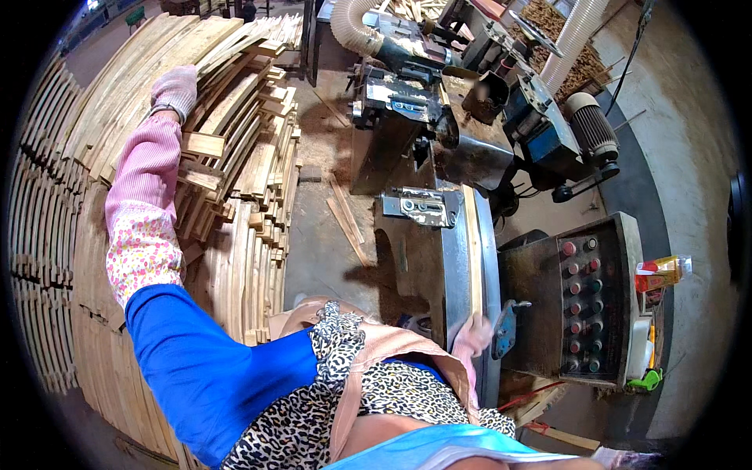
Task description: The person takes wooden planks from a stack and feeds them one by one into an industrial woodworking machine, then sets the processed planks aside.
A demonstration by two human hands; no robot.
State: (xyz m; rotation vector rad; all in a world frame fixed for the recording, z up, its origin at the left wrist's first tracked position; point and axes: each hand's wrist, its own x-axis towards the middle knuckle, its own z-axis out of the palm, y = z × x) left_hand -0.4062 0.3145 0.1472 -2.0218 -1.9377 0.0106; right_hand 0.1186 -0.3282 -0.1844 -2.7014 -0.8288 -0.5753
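Observation:
My left arm reaches far out over a tall stack of wooden boards (133, 63). Its gloved left hand (174, 90) is closed at the near end of a thin wooden strip (227, 52) on top of the pile; the fingertips are partly hidden. Low on the right, my gloved right hand (472, 335) is closed around the near end of another wooden strip (471, 251). That strip lies lengthwise on the metal bed of a woodworking machine (489, 274), its far end running in under the machine head. Slight motion blur softens the right hand.
A control panel (583, 301) with several red and green buttons stands right of the machine bed. Beyond it sits an electric motor (591, 125). A ribbed dust hose (352, 23) arches over the machine. Loose wood offcuts (348, 227) lie on the dusty floor between stack and machine.

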